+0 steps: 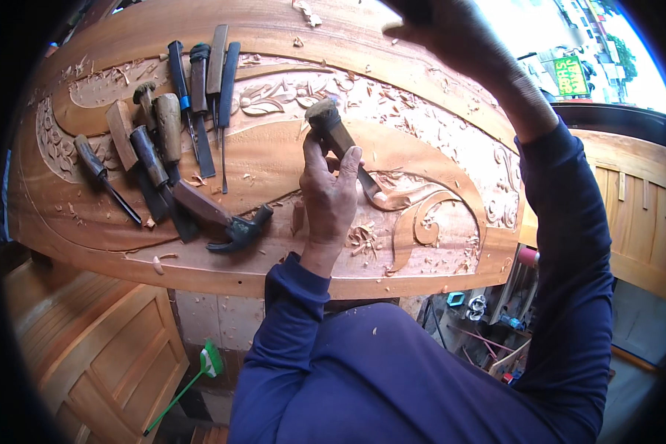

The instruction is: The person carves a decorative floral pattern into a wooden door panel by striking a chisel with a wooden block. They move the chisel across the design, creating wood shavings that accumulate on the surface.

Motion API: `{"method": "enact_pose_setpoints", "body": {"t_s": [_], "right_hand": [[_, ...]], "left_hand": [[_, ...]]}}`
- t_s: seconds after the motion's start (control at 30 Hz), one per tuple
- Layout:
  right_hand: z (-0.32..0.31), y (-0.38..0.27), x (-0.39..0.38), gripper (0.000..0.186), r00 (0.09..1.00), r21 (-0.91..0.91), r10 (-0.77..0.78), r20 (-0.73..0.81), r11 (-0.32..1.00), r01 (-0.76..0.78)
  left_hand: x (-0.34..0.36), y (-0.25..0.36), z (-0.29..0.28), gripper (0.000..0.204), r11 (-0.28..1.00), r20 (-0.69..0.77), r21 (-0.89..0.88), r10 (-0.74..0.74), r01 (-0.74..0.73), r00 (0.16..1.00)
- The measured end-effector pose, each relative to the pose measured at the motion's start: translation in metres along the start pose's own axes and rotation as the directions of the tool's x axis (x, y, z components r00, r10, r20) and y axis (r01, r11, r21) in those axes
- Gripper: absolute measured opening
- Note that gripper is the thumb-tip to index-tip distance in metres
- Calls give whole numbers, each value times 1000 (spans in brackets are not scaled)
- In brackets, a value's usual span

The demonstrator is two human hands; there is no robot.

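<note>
My left hand [329, 194] grips a wood chisel [339, 138] by its wooden handle. The chisel leans, with its blade reaching down to the carved scrollwork and its butt end up. Under it lies a wooden panel [414, 144] with carved leaves and scrolls, strewn with shavings. My right hand [451, 29] is raised high at the upper edge of the picture, above the panel. Its fingers are dark and partly cut off, so what it holds, if anything, is hidden. A claw hammer [240, 228] rests on the panel left of my left hand.
Several chisels [228, 85] lie on the panel's left part, with a smaller gouge [100, 172] further left. A panelled wooden door [126, 348] stands below left, beside a green broom [211, 360]. Assorted items [488, 333] clutter the floor below right. Another wooden panel [633, 211] is at the right.
</note>
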State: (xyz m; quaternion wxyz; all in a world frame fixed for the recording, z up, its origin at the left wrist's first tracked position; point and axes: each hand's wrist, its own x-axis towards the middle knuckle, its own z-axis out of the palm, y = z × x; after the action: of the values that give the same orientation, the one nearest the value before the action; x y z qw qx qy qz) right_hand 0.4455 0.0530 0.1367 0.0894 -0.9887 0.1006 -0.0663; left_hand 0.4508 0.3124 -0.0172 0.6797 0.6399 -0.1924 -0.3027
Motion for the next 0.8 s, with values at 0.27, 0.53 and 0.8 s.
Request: {"method": "enact_pose_setpoints", "body": {"t_s": [0.27,0.53,0.8], "right_hand": [[-2,-52,-8,90,890,-138,-274,365,929,342],[6,-65,1,65,956,102,-212,-202,966,236],[-5,-72,11,50,939,-119,-331,-94,940,319]], "left_hand": [[-18,-1,4,49,992,-99,-101,59,-69,993],[-28,0,7,51,981,-73,-193,-5,-9,997],[-29,-10,9,50,994,-182,-98,30,-48,983]]}}
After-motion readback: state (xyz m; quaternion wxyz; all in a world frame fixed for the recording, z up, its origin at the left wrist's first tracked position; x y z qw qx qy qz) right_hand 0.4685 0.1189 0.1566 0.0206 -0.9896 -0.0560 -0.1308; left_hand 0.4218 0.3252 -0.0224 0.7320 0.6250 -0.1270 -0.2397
